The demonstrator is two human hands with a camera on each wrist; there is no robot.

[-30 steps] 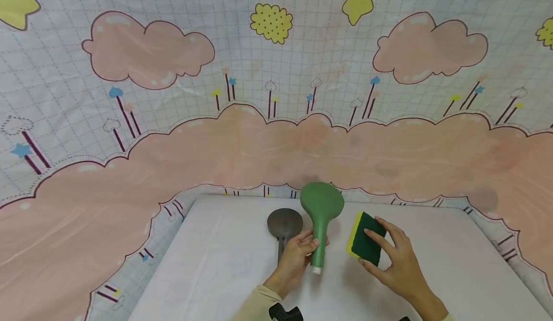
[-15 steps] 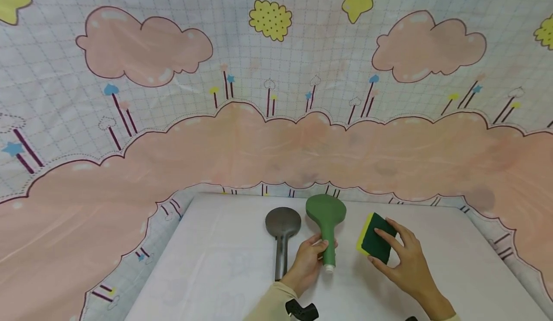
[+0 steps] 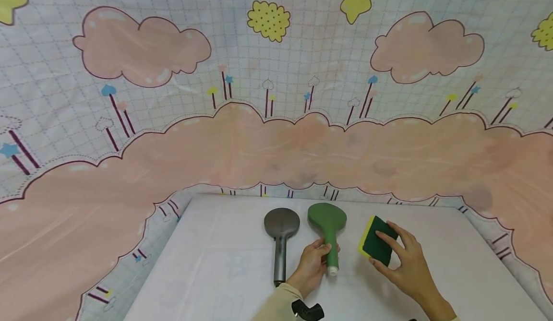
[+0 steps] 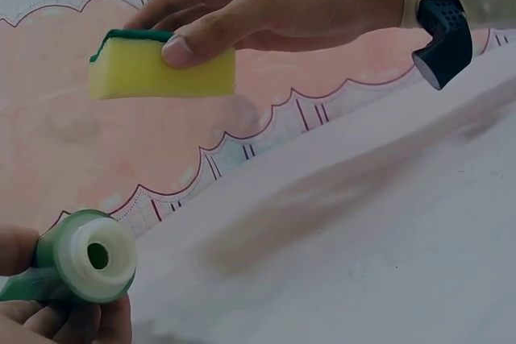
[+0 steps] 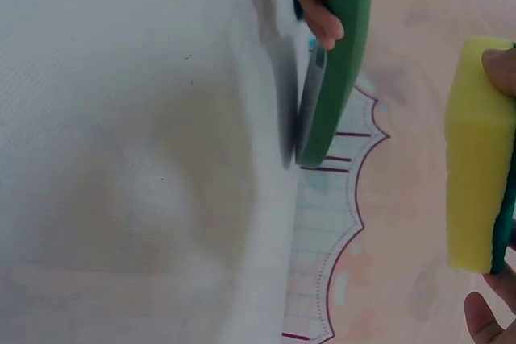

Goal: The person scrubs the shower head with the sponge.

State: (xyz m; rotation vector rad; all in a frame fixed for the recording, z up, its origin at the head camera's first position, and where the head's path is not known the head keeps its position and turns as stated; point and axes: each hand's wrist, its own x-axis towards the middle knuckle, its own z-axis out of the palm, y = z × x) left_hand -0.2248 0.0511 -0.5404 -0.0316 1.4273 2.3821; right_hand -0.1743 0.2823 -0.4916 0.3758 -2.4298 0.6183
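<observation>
In the head view my left hand point(image 3: 312, 266) grips a green shower head point(image 3: 327, 215) by its handle. The handle's pale open end point(image 4: 105, 255) faces the left wrist camera, with a dark hole in it. To the right, my right hand point(image 3: 406, 263) pinches a yellow sponge point(image 3: 378, 242) with a dark green scouring side, held above the table. A gap separates sponge and green shower head. The right wrist view shows the green shower head point(image 5: 343, 70) edge-on, its head close to the table; contact cannot be told. The sponge's yellow side point(image 5: 476, 175) shows at that view's right.
A grey shower head point(image 3: 282, 222) lies on the white tabletop point(image 3: 207, 249), left of the green one. Its handle end is close to my left sleeve point(image 3: 278, 304). Behind the table hangs a cloth backdrop point(image 3: 259, 153) with clouds and stars.
The green shower head has come nearer and slightly right with my left hand, and its head now sits lower. My right hand and the sponge have shifted slightly right. The grey handle shows more fully.
</observation>
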